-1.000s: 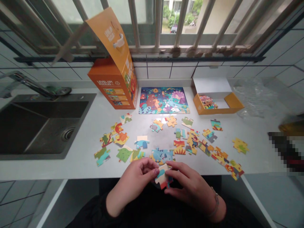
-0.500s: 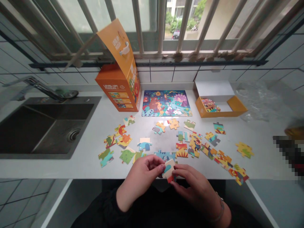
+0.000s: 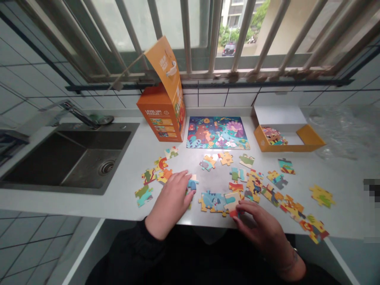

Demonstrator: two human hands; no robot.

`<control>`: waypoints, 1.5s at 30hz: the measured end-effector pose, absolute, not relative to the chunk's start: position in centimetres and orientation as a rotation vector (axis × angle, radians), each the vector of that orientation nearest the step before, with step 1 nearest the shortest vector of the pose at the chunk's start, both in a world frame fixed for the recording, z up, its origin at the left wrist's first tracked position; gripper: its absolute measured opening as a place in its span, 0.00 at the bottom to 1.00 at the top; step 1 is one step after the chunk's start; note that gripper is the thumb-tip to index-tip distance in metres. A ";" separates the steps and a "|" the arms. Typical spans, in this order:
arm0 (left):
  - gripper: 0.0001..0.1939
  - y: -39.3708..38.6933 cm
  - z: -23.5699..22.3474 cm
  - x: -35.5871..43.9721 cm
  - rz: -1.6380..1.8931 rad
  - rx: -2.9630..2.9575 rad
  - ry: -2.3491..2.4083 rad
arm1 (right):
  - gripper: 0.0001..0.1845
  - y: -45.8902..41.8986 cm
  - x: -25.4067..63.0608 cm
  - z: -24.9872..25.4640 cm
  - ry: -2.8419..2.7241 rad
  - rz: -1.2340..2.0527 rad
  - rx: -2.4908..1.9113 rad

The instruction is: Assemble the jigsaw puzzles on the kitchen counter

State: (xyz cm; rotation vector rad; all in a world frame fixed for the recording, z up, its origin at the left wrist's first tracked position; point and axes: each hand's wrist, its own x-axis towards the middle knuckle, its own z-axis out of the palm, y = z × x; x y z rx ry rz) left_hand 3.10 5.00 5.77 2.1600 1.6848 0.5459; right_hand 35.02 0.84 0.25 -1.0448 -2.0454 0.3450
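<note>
My right hand pinches a cream, teal and red puzzle piece near the counter's front edge. Just left of that piece, and partly overlapped by it, lie joined blue animal pieces. My left hand is stretched over the counter with thumb and fingers apart, at a cream and blue puzzle piece. Whether its fingertips touch this piece, I cannot tell. The hand hides green pieces beneath it. Orange and yellow pieces and a green-blue piece lie to its left.
A finished dark-blue puzzle lies at the back, between an orange puzzle box and an open yellow box. Several loose pieces spread rightward. A sink is at left, crumpled clear plastic at right.
My left hand has let go of the cream, teal and red piece and moved left to the cream and blue one. My right hand has carried its piece rightward. The view has shifted left.
</note>
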 end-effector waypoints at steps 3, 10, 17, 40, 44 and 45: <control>0.25 6.5 5.4 1.6 0.350 2.251 1.612 | 0.16 1.0 35.3 -0.6 -2.055 0.361 -1.031; 0.16 8.0 5.8 1.2 0.304 2.265 1.591 | 0.15 0.8 35.2 -1.2 -2.062 0.322 -1.041; 0.20 9.1 5.5 0.8 0.342 2.269 1.531 | 0.16 0.7 35.4 -1.8 -2.078 0.301 -1.056; 0.20 9.0 5.1 0.7 0.495 2.157 1.436 | 0.16 0.7 35.3 -2.3 -2.108 0.280 -1.047; 0.20 9.0 5.3 0.7 0.493 2.177 1.427 | 0.16 0.7 35.3 -2.4 -2.123 0.280 -1.043; 0.20 9.0 5.3 0.7 0.495 2.182 1.428 | 0.16 0.7 35.4 -2.5 -2.123 0.279 -1.044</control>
